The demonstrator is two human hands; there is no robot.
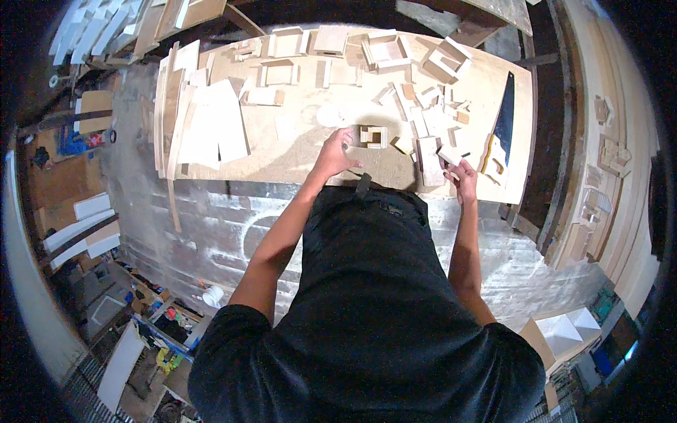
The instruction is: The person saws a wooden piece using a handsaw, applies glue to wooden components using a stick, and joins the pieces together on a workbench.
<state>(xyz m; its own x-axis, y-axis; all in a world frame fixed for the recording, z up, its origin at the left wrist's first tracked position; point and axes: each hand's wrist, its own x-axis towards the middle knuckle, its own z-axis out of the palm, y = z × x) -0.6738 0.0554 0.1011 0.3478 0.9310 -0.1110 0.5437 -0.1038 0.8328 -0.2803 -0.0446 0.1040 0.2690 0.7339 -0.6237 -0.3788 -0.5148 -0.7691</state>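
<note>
My left hand [337, 154] hovers over the plywood worktop near its front edge, thumb and fingers spread with nothing between them. Just to its right stands a small square wooden box [374, 137] with an open middle. At the right, my right hand [462, 179] pinches a small pale wooden block [451, 154]; a short dark tip shows at the block's far right end, too small to make out. Beside that hand lies a flat rectangular wooden block [430, 161]. A handsaw [501, 134] with a dark blade and a pale wooden handle rests farther right.
Loose wood offcuts [423, 106] lie beyond my right hand. Several small wooden frames [289, 42] and an open wooden box [448, 59] line the far edge. White boards [215, 127] and wood strips [169, 113] cover the left end of the worktop [282, 158].
</note>
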